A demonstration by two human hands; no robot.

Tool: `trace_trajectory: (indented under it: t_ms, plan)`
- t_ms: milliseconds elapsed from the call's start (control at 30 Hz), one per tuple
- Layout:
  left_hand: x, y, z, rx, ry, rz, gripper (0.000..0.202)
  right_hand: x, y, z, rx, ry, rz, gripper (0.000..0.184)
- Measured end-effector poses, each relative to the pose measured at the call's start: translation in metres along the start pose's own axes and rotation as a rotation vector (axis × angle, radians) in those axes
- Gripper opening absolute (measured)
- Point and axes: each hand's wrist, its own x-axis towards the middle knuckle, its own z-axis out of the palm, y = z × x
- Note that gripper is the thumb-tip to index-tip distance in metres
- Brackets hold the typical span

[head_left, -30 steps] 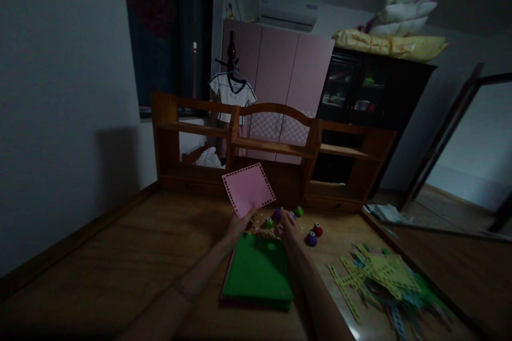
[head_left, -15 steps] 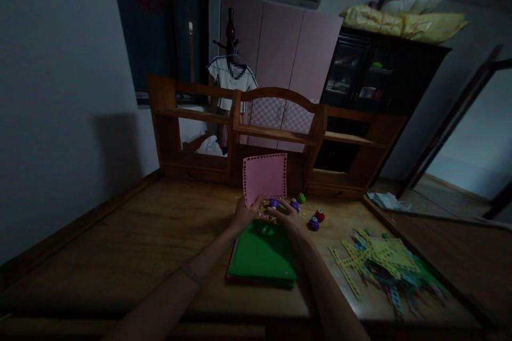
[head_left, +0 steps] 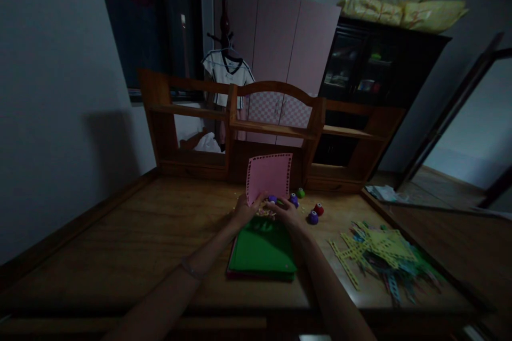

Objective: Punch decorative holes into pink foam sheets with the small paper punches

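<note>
My left hand (head_left: pixel 245 211) pinches the lower left part of a pink paper sheet (head_left: pixel 269 175), which stands tilted up over the table. Small punched holes run along its left, top and right edges. At the sheet's bottom edge, the fingers of my right hand (head_left: pixel 286 212) close around a small purple craft punch (head_left: pixel 272 199), partly hidden by them. Just below my hands lie scattered paper bits (head_left: pixel 264 212) and a stack of green sheets (head_left: pixel 262 254) with a reddish layer under it.
Right of my right hand are two more purple punches (head_left: pixel 313 218), a red punch (head_left: pixel 319 208) and a green punch (head_left: pixel 301 193). A heap of punched yellow and coloured paper strips (head_left: pixel 380 250) lies at the right. A wooden shelf unit (head_left: pixel 276 129) lines the table's back edge.
The view has shifted slightly. The pink sheet leans a little further right and its upper part bends more. Both hands keep their hold close to its bottom edge.
</note>
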Motion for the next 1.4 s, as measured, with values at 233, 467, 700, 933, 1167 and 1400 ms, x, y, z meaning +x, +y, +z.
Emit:
trace_trajectory:
  t_ms: [233, 467, 700, 933, 1167, 1400]
  plan:
    - [-0.002, 0.003, 0.0, -0.026, -0.047, -0.042, 0.032, 0.002, 0.002, 0.001, -0.036, -0.012, -0.007, 0.037]
    - [-0.001, -0.011, 0.002, -0.088, -0.071, -0.124, 0.032, -0.001, 0.002, 0.005, -0.053, 0.01, -0.065, 0.034]
    - [-0.001, -0.008, 0.001, -0.141, -0.145, -0.172, 0.031, -0.002, 0.001, 0.007, -0.064, -0.019, -0.135, 0.034]
    - [-0.001, -0.002, 0.001, -0.111, -0.158, -0.168, 0.03, 0.0, 0.0, 0.011, -0.045, -0.025, -0.159, 0.036]
    - [0.001, -0.006, 0.0, -0.134, -0.15, -0.174, 0.03, -0.003, -0.003, 0.008, -0.051, 0.035, -0.17, 0.034]
    - [0.001, -0.014, 0.0, -0.141, -0.151, -0.188, 0.033, -0.003, -0.004, 0.008, -0.07, 0.029, -0.192, 0.032]
